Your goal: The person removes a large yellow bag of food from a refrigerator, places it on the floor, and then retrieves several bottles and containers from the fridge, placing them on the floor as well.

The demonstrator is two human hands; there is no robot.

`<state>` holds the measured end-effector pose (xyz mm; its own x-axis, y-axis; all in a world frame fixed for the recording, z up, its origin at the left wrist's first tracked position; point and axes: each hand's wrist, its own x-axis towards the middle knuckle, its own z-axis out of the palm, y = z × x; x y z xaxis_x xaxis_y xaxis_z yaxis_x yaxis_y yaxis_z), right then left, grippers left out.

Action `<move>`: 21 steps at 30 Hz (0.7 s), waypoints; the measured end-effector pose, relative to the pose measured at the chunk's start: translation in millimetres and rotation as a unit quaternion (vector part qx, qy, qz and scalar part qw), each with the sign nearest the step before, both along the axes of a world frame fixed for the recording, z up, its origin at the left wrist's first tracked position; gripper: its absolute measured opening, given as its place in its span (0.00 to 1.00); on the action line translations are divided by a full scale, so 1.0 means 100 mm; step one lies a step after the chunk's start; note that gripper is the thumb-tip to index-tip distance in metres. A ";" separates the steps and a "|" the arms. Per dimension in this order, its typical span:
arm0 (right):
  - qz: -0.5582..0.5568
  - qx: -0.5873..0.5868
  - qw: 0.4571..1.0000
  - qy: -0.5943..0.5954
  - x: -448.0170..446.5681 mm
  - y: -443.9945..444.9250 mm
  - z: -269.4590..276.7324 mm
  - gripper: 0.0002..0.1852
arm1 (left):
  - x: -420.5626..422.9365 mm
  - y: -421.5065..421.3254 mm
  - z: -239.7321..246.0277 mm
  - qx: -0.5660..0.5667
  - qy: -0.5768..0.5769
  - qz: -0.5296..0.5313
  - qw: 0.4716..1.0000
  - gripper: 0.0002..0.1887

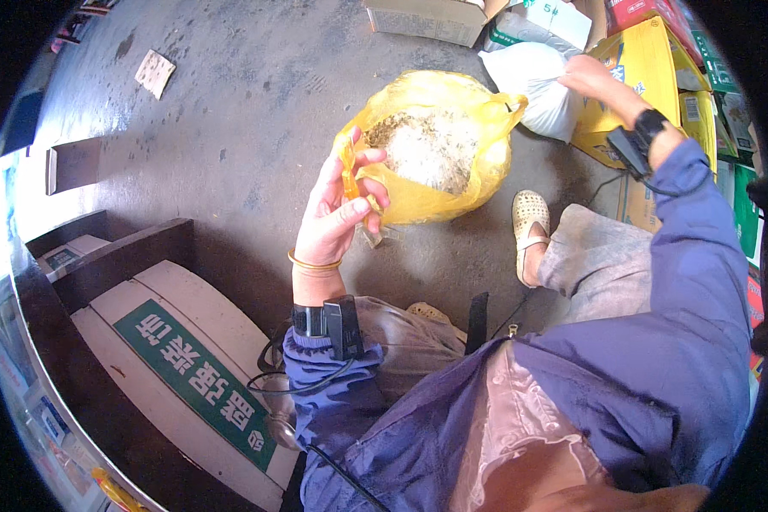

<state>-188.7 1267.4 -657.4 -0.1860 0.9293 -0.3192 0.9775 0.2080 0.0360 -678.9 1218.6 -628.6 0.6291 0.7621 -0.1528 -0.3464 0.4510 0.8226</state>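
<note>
My left hand (340,198) grips one gathered handle of a yellow plastic bag (416,201). The bag's mouth faces up, and whitish and brown material (425,150), too blurred to name, shows inside. At the upper right, my right hand (585,75) is closed on the side of a full white plastic bag (531,83), which leans against a yellow cardboard box (649,83). The yellow bag's other handle sticks up near the white bag, and no hand is on it.
Cardboard boxes (429,22) stand along the top and right. A dark wooden frame (118,253) with a large white box (185,352) is at the lower left. A flat cardboard piece (155,74) lies on the concrete floor (243,115). My shoe (530,217) is right of the yellow bag.
</note>
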 end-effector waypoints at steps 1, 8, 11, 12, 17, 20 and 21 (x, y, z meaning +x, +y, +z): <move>0.004 -0.004 1.000 -0.007 -0.01 -0.03 0.19 0.22 | 0.00 0.01 -0.01 0.000 0.002 0.010 1.000 0.44; -0.073 -0.039 0.986 0.143 -0.69 -0.61 1.97 0.15 | 0.02 0.09 -0.06 0.003 0.010 0.021 1.000 0.43; -0.188 0.052 0.950 0.244 -1.20 -0.85 2.47 0.13 | 0.05 0.08 -0.05 -0.001 0.025 -0.003 1.000 0.43; -0.208 0.063 0.932 0.289 -1.37 -0.87 2.53 0.13 | 0.06 0.07 -0.05 -0.006 0.037 -0.005 0.999 0.43; -0.138 -0.037 0.913 0.382 -1.93 -0.54 2.48 0.12 | -0.11 0.12 -0.15 -0.107 0.060 0.121 0.985 0.23; -0.021 -0.048 0.868 0.494 -2.18 -0.32 1.90 0.11 | -0.31 0.10 -0.28 -0.213 -0.073 0.146 0.963 0.15; 0.030 -0.059 0.869 0.491 -2.24 -0.21 1.74 0.11 | -0.37 0.10 -0.33 -0.258 -0.105 0.170 0.945 0.16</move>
